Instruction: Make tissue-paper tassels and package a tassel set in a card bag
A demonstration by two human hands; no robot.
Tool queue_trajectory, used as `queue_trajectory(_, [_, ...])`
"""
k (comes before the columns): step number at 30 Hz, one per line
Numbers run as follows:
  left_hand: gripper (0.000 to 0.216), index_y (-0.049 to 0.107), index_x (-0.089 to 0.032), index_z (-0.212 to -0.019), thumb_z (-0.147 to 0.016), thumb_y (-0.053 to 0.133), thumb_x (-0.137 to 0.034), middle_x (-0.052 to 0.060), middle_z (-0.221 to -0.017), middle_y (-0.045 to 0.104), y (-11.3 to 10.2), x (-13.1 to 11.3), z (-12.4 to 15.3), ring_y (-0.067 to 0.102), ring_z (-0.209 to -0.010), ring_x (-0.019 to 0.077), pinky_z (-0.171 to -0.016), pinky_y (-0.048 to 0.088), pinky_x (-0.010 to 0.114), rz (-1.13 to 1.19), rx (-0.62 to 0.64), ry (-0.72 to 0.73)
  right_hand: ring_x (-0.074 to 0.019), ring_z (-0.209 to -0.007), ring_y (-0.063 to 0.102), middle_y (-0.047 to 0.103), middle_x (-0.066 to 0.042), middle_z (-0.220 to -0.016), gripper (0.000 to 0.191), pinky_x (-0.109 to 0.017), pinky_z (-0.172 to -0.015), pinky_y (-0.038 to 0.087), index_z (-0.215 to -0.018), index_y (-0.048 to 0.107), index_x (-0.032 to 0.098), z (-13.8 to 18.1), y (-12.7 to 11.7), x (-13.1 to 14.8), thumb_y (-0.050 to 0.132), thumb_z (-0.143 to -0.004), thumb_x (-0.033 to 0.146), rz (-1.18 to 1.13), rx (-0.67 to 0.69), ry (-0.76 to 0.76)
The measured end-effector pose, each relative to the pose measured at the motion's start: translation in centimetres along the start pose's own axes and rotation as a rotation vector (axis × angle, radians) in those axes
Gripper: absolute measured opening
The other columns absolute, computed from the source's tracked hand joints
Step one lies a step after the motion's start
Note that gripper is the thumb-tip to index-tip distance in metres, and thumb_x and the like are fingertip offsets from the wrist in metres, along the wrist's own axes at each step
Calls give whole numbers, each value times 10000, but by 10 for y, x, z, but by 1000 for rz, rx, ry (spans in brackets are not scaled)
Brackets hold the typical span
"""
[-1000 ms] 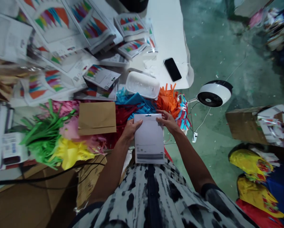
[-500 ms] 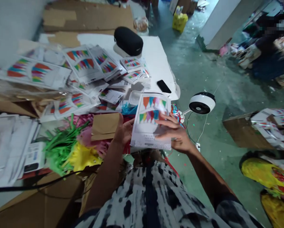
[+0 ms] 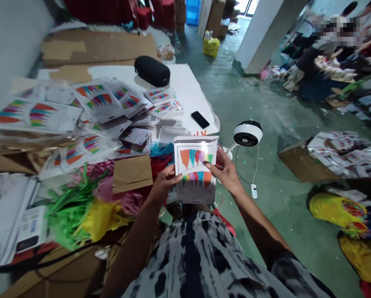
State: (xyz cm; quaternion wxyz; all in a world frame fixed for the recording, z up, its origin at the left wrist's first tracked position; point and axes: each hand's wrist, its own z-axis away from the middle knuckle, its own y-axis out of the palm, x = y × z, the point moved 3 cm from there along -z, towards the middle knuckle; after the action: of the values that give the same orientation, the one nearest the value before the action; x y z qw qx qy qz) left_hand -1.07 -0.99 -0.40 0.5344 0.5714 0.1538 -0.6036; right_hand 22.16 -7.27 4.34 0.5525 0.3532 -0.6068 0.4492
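In front of my body I hold a flat white packet point(image 3: 195, 161) printed with two rows of colourful tassels. My left hand point(image 3: 166, 181) grips its left edge, thumb on the front. At the right edge, my right hand point(image 3: 225, 171) is closed on it, thumb over the printed face and fingers partly hidden behind. The packet's top end stands a little apart, like an open flap. Left of my left hand lie a brown cardboard piece point(image 3: 132, 173) and green point(image 3: 65, 211) and yellow tissue tassels point(image 3: 103, 217).
Similar printed packets point(image 3: 95, 99) are heaped on the white table point(image 3: 185, 87), with a black case point(image 3: 152, 71) and a phone point(image 3: 200, 119). A white fan point(image 3: 248, 133) stands to the right. Farther right is a carton point(image 3: 297, 159) of packets. People work at the far right.
The packet has tilted, and its top end now shows. My right hand has gone from lying over its front to gripping its right edge; my left hand now holds the left edge.
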Motion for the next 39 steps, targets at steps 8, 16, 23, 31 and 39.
queue_trajectory(8, [480,742,-188,-1045,-667,927,-419,56,-963,791,-19,16,2,726,-856,227,-783,548,313,-95,-163,116,-278,-945,692,738,-61,-957,457,-412,-855,584,-1137,702,240,16,31,-27,740,-857,600,-78,11,-7])
queue_trajectory(16, [395,793,-199,-1027,-654,841,-322,55,-1002,788,-59,15,-30,703,-934,246,-878,524,323,-450,-109,153,-250,-806,722,749,-64,-861,605,-387,-672,614,-982,699,228,30,57,-120,616,-808,801,67,152,204])
queue_trajectory(23, [523,780,-267,-1186,-695,610,-206,64,-1157,782,-61,25,-82,686,-1082,315,-980,501,399,-1087,13,196,-276,-1030,679,731,-106,-1052,268,-441,-880,578,-1065,724,222,2,-18,-142,572,-951,410,466,-71,155])
queue_trajectory(31, [544,600,-211,-1469,-936,502,-172,200,-1288,665,1,40,-98,571,-1232,380,-1041,392,518,-1581,-177,283,-325,-1506,370,372,-92,-1691,452,-544,-1214,305,-1402,655,265,-140,-91,-149,514,-991,139,1086,338,-325])
queue_trajectory(39, [273,713,-175,-1184,-1003,528,-261,164,-886,709,66,112,-118,693,-899,305,-827,436,384,-1454,-23,-91,-315,-1557,334,326,-100,-1713,373,-551,-1242,266,-1262,716,249,-196,-99,-161,584,-941,113,1232,754,-750])
